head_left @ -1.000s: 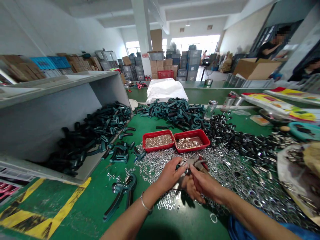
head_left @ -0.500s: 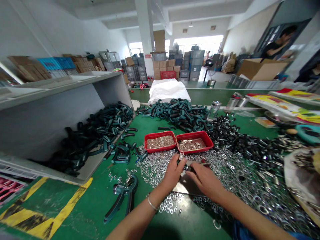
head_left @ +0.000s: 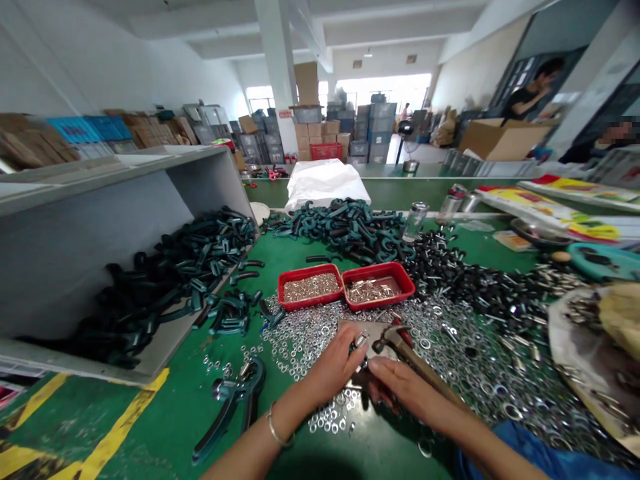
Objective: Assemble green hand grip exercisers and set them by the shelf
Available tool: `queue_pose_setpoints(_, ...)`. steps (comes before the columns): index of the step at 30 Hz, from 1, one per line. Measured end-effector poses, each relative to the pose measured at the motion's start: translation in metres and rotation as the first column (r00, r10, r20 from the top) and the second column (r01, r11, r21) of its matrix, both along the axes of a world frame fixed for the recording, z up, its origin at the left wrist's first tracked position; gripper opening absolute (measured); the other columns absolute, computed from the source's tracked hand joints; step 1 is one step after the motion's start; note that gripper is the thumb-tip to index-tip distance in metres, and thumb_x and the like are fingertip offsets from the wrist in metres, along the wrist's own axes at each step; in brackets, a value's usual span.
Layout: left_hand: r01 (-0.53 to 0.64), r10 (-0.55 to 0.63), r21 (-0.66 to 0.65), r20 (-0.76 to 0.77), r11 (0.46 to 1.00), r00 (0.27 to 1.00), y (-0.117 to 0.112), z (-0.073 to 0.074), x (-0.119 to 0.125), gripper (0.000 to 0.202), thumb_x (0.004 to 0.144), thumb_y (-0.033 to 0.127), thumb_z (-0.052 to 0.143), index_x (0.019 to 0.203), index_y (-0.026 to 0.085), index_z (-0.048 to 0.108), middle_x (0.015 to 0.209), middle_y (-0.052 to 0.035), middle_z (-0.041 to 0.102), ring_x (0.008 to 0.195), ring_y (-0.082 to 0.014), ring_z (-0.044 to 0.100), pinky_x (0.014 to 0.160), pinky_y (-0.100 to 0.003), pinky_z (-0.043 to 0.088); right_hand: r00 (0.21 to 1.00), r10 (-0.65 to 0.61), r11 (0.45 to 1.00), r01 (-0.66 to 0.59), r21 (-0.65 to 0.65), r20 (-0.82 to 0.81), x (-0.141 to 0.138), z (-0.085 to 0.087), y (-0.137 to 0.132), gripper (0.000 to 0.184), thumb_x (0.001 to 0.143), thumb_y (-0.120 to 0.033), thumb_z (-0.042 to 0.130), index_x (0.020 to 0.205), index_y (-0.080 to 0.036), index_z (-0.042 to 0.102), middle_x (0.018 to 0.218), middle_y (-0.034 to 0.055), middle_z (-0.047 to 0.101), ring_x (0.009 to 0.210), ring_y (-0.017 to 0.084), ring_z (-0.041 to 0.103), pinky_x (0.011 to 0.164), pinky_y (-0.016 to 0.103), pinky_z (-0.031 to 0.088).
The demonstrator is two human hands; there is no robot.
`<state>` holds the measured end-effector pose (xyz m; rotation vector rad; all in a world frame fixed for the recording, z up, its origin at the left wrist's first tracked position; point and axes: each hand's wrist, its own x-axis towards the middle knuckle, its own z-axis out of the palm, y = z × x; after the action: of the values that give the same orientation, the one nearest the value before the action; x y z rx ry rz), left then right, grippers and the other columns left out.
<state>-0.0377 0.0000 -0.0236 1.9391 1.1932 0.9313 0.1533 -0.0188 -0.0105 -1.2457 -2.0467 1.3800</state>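
Observation:
My left hand [head_left: 336,365] is shut on a small dark part with a shiny metal tip [head_left: 361,342], held just above a flat steel plate [head_left: 357,330]. My right hand [head_left: 406,391] grips a hammer [head_left: 420,360] with a wooden handle, and its steel head [head_left: 393,339] sits close to the small part. Under both hands and around them lies a wide scatter of steel washers [head_left: 463,363]. A teal plier-like tool [head_left: 235,403] rests on the green bench mat [head_left: 165,413] to the left of my left forearm.
Two red trays [head_left: 345,285] of small metal parts stand beyond my hands. Behind them are teal plastic pieces [head_left: 340,230] and black bolts [head_left: 475,287]. A grey shelf bin [head_left: 100,253] of dark handles stands at the left. A co-worker [head_left: 530,93] stands at the far right.
The hammer's head and wooden handle now show clearly by my right hand. The spring seen upright above my left hand has dropped from view. The whole view has shifted slightly.

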Motion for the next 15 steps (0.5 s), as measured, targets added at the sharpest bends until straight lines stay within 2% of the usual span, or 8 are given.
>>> queue_pose_setpoints(1, 0.053, -0.053, -0.023, -0.043, 0.998, 0.998, 0.003, 0.002, -0.003, 0.018, 0.097, 0.035, 0.045, 0.098, 0.020, 0.055, 0.100, -0.0057, 0.057, 0.097, -0.0203, 0.054, 0.091, -0.034, 0.043, 0.996, -0.043, 0.986, 0.029, 0.162, 0.081, 0.010, -0.003, -0.001, 0.042, 0.101, -0.048, 0.031, 0.095, -0.019, 0.061, 0.087, 0.0086, 0.067, 0.076, 0.022, 0.062, 0.071, 0.036, 0.051)
queue_pose_setpoints(3, 0.113, -0.123, -0.077, -0.138, 0.991, 0.983, 0.013, 0.004, -0.004, 0.015, 0.094, 0.034, 0.048, 0.094, 0.021, 0.057, 0.098, -0.0060, 0.059, 0.092, -0.0214, 0.056, 0.086, -0.035, 0.045, 0.947, -0.213, 0.859, 0.064, 0.508, 0.242, 0.035, -0.013, -0.002, 0.031, 0.098, -0.042, 0.045, 0.107, -0.018, 0.062, 0.106, 0.0134, 0.065, 0.098, 0.029, 0.059, 0.087, 0.045, 0.047)
queue_pose_setpoints(5, 0.157, -0.183, -0.120, -0.251, 0.980, 0.951, 0.024, 0.002, 0.002, 0.013, 0.090, 0.032, 0.052, 0.091, 0.021, 0.059, 0.097, -0.0074, 0.060, 0.088, -0.0232, 0.057, 0.083, -0.035, 0.046, 0.868, -0.354, 0.730, 0.025, 0.683, 0.347, 0.062, -0.028, -0.002, 0.028, 0.094, -0.041, 0.051, 0.105, -0.017, 0.062, 0.102, 0.0148, 0.064, 0.097, 0.032, 0.058, 0.086, 0.048, 0.046)
queue_pose_setpoints(6, 0.172, -0.204, -0.129, -0.307, 0.977, 0.930, 0.028, 0.000, 0.008, 0.013, 0.089, 0.031, 0.053, 0.090, 0.020, 0.060, 0.098, -0.0084, 0.061, 0.089, -0.0244, 0.058, 0.083, -0.036, 0.046, 0.837, -0.390, 0.708, 0.007, 0.706, 0.383, 0.074, -0.037, -0.002, 0.026, 0.093, -0.041, 0.053, 0.099, -0.017, 0.063, 0.095, 0.0138, 0.064, 0.090, 0.031, 0.059, 0.081, 0.047, 0.048)
queue_pose_setpoints(8, 0.192, -0.234, -0.141, -0.402, 0.971, 0.885, 0.035, -0.004, 0.022, 0.015, 0.087, 0.032, 0.055, 0.092, 0.019, 0.062, 0.101, -0.0102, 0.062, 0.096, -0.0270, 0.058, 0.089, -0.039, 0.045, 0.814, -0.425, 0.730, 0.049, 0.682, 0.396, 0.096, -0.056, 0.000, 0.024, 0.093, -0.041, 0.052, 0.088, -0.019, 0.061, 0.086, 0.0105, 0.063, 0.080, 0.028, 0.061, 0.073, 0.041, 0.049)
queue_pose_setpoints(11, 0.163, -0.206, -0.129, -0.524, 0.978, 0.826, 0.046, -0.005, 0.040, 0.035, 0.081, 0.043, 0.065, 0.104, 0.017, 0.061, 0.114, -0.0129, 0.059, 0.110, -0.0309, 0.053, 0.099, -0.044, 0.039, 0.827, -0.491, 0.777, 0.274, 0.567, 0.273, 0.119, -0.073, 0.008, 0.025, 0.095, -0.042, 0.046, 0.087, -0.021, 0.058, 0.086, 0.0084, 0.064, 0.078, 0.024, 0.063, 0.071, 0.037, 0.049)
queue_pose_setpoints(13, 0.131, -0.140, -0.058, -0.584, 0.990, 0.800, 0.059, 0.000, 0.048, 0.046, 0.077, 0.046, 0.071, 0.111, 0.017, 0.060, 0.121, -0.0136, 0.057, 0.115, -0.0326, 0.050, 0.102, -0.046, 0.037, 0.817, -0.556, 0.769, 0.437, 0.467, 0.151, 0.130, -0.073, 0.018, 0.026, 0.091, -0.046, 0.049, 0.086, -0.022, 0.058, 0.085, 0.0081, 0.065, 0.078, 0.025, 0.063, 0.073, 0.038, 0.049)
queue_pose_setpoints(15, 0.105, -0.060, 0.042, -0.595, 0.994, 0.801, 0.081, 0.008, 0.052, 0.033, 0.085, 0.040, 0.062, 0.111, 0.019, 0.061, 0.121, -0.0118, 0.058, 0.117, -0.0298, 0.051, 0.103, -0.044, 0.037, 0.796, -0.604, 0.761, 0.568, 0.314, 0.025, 0.133, -0.065, 0.028, 0.030, 0.084, -0.052, 0.055, 0.083, -0.022, 0.059, 0.079, 0.0063, 0.064, 0.073, 0.025, 0.062, 0.069, 0.037, 0.048)
